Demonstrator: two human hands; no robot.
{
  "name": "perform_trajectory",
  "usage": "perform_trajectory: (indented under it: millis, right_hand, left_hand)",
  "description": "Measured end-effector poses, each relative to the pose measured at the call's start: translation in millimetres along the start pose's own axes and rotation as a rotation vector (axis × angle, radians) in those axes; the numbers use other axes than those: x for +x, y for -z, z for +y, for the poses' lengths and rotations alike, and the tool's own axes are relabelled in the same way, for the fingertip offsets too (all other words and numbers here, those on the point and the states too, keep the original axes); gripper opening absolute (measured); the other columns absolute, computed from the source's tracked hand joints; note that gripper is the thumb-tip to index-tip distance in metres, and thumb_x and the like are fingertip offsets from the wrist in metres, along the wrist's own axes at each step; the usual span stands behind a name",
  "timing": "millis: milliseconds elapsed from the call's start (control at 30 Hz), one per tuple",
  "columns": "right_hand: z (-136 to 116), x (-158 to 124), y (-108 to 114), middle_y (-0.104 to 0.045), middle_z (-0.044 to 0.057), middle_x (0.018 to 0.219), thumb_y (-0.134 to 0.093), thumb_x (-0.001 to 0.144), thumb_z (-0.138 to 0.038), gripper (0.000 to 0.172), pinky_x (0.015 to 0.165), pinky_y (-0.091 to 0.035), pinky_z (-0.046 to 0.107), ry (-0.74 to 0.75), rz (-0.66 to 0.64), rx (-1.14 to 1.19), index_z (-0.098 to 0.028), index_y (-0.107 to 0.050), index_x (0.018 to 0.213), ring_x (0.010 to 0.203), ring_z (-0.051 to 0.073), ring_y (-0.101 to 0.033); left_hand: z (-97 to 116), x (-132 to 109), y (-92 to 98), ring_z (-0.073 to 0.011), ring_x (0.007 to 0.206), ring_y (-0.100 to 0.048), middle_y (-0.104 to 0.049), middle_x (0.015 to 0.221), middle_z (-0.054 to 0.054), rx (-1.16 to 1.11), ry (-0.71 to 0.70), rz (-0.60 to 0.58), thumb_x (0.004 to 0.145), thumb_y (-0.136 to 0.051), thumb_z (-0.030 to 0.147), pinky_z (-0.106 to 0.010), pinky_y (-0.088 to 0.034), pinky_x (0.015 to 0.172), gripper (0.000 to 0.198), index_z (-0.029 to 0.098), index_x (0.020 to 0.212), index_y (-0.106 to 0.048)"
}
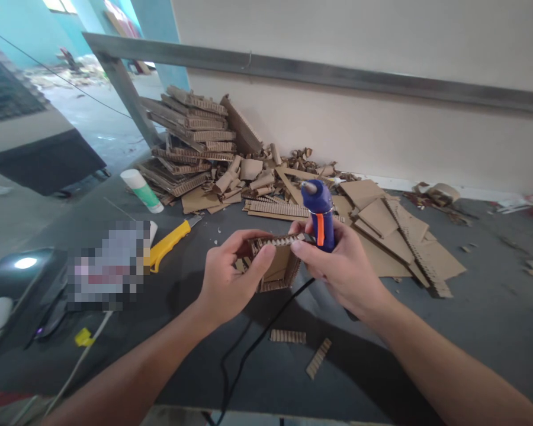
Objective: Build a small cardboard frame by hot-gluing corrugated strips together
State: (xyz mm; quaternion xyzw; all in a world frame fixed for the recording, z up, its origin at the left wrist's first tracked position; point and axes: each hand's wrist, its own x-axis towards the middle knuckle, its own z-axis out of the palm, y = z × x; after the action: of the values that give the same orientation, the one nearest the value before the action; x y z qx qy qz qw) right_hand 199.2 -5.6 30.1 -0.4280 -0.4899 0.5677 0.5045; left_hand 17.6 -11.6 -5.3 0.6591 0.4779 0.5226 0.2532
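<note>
My left hand (233, 275) is closed on the left side of a small cardboard box frame (279, 284) with corrugated edges, its thumb over the top rim. My right hand (344, 266) holds a blue hot glue gun (317, 204) with an orange trigger, its nozzle pointing up and away. The right thumb also presses on the box frame's top right edge. A black cord (266, 331) runs from below the right hand toward the table's front edge. Two short corrugated cardboard strips, one flat (288, 336) and one slanted (318, 358), lie in front of the hands.
A yellow utility knife (171, 242) and a white-green glue stick (142, 190) lie at left, near a pixelated object (109, 266). Stacked cardboard (199, 136) and scraps pile up at the back. Flat cardboard pieces (391, 231) spread at right. A metal rail (293, 68) crosses behind.
</note>
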Motion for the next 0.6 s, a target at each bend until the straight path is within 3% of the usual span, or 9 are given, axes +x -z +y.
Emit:
perform_trajectory:
  millis: [133, 333, 600]
  right_hand:
    - [-8, -3, -1, -0.064, -0.001, 0.087, -0.082, 0.072, -0.030, 0.031, 0.036, -0.025, 0.021, -0.103, 0.014, 0.056, -0.021, -0.057, 0.086, 0.043, 0.002, -0.035]
    - [-1, -1, -1, -0.059, -0.003, 0.080, -0.080, 0.076, -0.029, 0.026, 0.042, -0.031, 0.021, -0.052, 0.018, 0.048, -0.021, -0.058, 0.089, 0.048, 0.003, -0.038]
    - [4, 1, 1, -0.064, 0.000, 0.093, -0.079, 0.079, -0.033, 0.026, 0.044, -0.034, 0.021, 0.009, 0.023, -0.017, -0.021, -0.060, 0.092, 0.053, 0.004, -0.043]
  left_hand:
    - [5, 3, 1.7, -0.0109, 0.055, -0.065, -0.071, 0.068, 0.000, 0.031, -0.007, 0.002, 0.086, -0.070, 0.034, -0.017, -0.051, 0.050, 0.017, 0.019, 0.095, -0.072]
    - [4, 4, 2.7, -0.0094, 0.054, -0.064, -0.070, 0.066, 0.002, 0.043, -0.023, 0.013, 0.086, -0.071, 0.031, -0.015, -0.050, 0.049, 0.015, 0.019, 0.096, -0.072]
    - [2, 4, 2.8, -0.0110, 0.059, -0.067, -0.073, 0.070, 0.000, 0.030, 0.000, 0.022, 0.084, -0.072, 0.031, -0.017, -0.053, 0.054, 0.016, 0.019, 0.095, -0.073]
